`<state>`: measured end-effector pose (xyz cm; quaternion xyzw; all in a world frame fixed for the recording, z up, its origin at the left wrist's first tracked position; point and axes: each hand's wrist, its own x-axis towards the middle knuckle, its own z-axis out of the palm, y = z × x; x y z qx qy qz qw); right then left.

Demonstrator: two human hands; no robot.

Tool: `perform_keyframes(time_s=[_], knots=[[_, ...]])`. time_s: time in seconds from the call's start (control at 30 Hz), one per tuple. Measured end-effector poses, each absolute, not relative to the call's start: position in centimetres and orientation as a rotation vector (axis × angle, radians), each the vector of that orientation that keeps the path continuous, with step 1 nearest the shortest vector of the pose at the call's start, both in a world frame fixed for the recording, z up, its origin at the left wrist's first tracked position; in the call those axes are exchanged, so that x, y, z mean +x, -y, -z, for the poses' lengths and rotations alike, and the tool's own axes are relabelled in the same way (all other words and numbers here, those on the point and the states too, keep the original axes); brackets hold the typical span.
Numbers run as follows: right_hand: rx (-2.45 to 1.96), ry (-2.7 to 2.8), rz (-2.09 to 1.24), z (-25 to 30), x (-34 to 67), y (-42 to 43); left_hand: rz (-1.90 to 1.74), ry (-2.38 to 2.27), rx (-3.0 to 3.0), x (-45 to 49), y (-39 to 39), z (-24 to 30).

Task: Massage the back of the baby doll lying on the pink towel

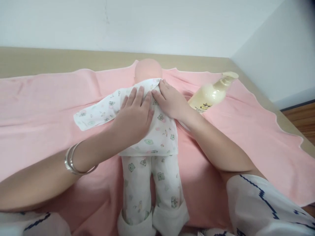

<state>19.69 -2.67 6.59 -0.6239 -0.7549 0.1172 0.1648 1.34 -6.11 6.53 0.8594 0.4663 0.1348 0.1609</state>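
A baby doll [148, 69] lies stretched out with its smooth, bald head away from me; no facial features show. It wears a white long-sleeved top [162, 137] printed with small animals, and matching trousers [137, 183] with turned-up cuffs. My left hand [135, 116] rests flat on the upper middle of the top, fingers slightly apart. Close beside it, my right hand [172, 100] lies on the top near the collar and right shoulder, fingers stretched out. One sleeve extends to the left; the other is mostly hidden behind my right forearm.
A pink blanket [44, 108] with a wavy edge spreads under the doll over a wooden surface [61, 59]. A cream pump bottle [209, 95] leans or lies to the right, partly behind my right forearm. White walls [157, 26] stand behind and at the right.
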Motion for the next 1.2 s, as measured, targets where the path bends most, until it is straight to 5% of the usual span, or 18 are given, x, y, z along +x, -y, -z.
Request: perform_keyframes(time_s=[0.43, 1.2], knots=[[-1.817, 2.382, -0.193, -7.3, 16.0, 7.5, -0.962, -1.294, 2.223, 0.4, 0.6, -2.1], [-1.782, 2.406, -0.055, -6.8, 16.8, 7.6, -0.889, -1.306, 2.375, 0.2, 1.0, -2.0]])
